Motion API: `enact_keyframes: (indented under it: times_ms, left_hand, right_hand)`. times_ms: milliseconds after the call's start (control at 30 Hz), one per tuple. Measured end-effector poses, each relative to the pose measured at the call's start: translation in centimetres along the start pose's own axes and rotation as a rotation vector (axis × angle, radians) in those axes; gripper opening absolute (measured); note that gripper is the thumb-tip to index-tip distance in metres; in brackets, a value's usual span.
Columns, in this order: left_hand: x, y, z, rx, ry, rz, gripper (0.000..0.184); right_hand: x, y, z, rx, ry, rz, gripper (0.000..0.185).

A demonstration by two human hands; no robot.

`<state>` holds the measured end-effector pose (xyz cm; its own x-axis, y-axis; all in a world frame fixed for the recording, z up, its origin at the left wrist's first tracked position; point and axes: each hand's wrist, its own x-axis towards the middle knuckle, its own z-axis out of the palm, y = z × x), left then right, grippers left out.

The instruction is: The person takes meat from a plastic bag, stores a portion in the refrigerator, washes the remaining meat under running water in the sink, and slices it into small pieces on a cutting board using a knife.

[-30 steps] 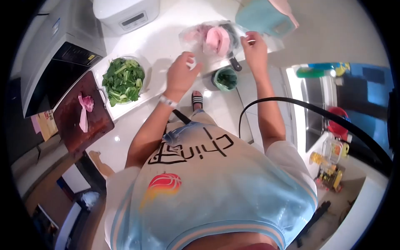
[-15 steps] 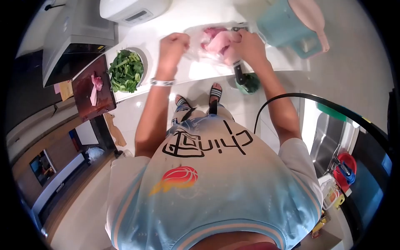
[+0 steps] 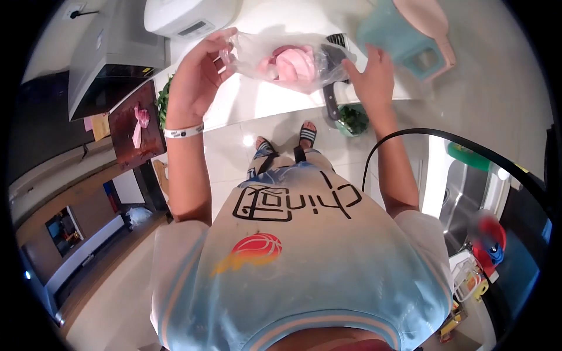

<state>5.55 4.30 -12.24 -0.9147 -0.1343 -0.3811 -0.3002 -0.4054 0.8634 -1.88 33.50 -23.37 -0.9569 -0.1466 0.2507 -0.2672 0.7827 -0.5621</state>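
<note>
A clear plastic bag [image 3: 252, 51] with pink meat [image 3: 293, 63] inside is stretched between my two hands above the white counter. My left hand [image 3: 202, 73], with a white band at the wrist, holds the bag's left end between thumb and fingers. At the bag's right end, my right hand [image 3: 372, 79] has its thumb against the plastic, its fingers pointing up. A black knife handle [image 3: 331, 102] juts over the counter's front edge, just below the bag; its blade is hidden. Something dark with a striped patch lies behind the bag's right side.
A blue-green pitcher [image 3: 398, 41] stands right of the bag. Back left is a white appliance [image 3: 190, 14]. Leafy greens [image 3: 163, 99] are mostly behind my left arm. More meat [image 3: 140, 126] lies on a dark red board [image 3: 126, 140]. A lined bin [image 3: 352, 121] sits below the counter.
My left hand has moved left, drawing the bag wide and covering most of the greens. My right hand has shifted slightly right, its fingers lifting from the bag's top.
</note>
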Motion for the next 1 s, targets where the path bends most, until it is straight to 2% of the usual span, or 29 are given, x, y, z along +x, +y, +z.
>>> enact_keyframes:
  times_ms: [67,100,167,300,400,433,533,667,700,800,833,900,933,1000]
  left_hand:
    - [0.0,0.6,-0.3,-0.008,-0.062,0.007,0.038]
    - [-0.1,0.8,-0.2,-0.038,-0.078,-0.006,0.038]
    - [-0.2,1.0,-1.0,-0.101,-0.127,-0.022,0.038]
    - [-0.2,0.6,-2.9,-0.256,-0.153,0.056,0.042]
    - [0.6,-0.7,-0.9,-0.104,-0.087,0.34,0.043]
    - [1.5,-1.2,-0.5,0.121,-0.119,0.444,0.049]
    - [4.3,-3.6,0.4,0.539,-0.124,0.661,0.062]
    - [5.5,-4.6,0.9,0.543,-0.236,0.648,0.075]
    - [5.7,-4.7,0.7,0.495,-0.255,0.61,0.077]
    - [5.1,-4.3,0.8,0.463,-0.286,0.521,0.08]
    - [5.0,-4.0,0.9,0.473,-0.289,0.503,0.081]
    - [5.8,-5.1,1.5,0.499,-0.34,0.598,0.084]
    - [6.2,-5.5,2.1,0.512,-0.367,0.65,0.086]
    - [5.9,-5.8,4.3,0.53,-0.479,0.587,0.093]
  right_hand:
    - [-0.9,1.5,2.2,-0.019,-0.048,0.075,0.052]
    - [-0.8,1.8,3.7,0.008,-0.052,0.063,0.04]
    - [0.1,1.5,3.9,0.153,-0.11,0.141,0.034]
    - [2.5,-1.3,-0.3,0.337,-0.172,0.144,0.029]
    - [3.8,-4.7,-3.2,0.351,-0.14,-0.061,0.031]
    - [3.9,-5.7,-3.5,0.356,-0.142,-0.061,0.033]
    - [3.9,-8.0,-4.8,0.303,-0.301,0.003,0.034]
    - [2.6,-4.3,-2.7,0.286,-0.224,-0.034,0.032]
    - [2.1,-2.4,-2.1,0.337,-0.257,0.004,0.027]
    - [0.1,-3.3,-6.1,0.46,-0.432,0.274,0.018]
    - [0.3,-3.7,-7.3,0.455,-0.436,0.261,0.016]
    - [0.8,-4.5,-9.5,0.45,-0.442,0.23,0.012]
    - [1.4,-5.1,-10.1,0.495,-0.466,0.15,0.013]
    - [2.9,-6.8,-10.6,0.576,-0.509,-0.013,0.013]
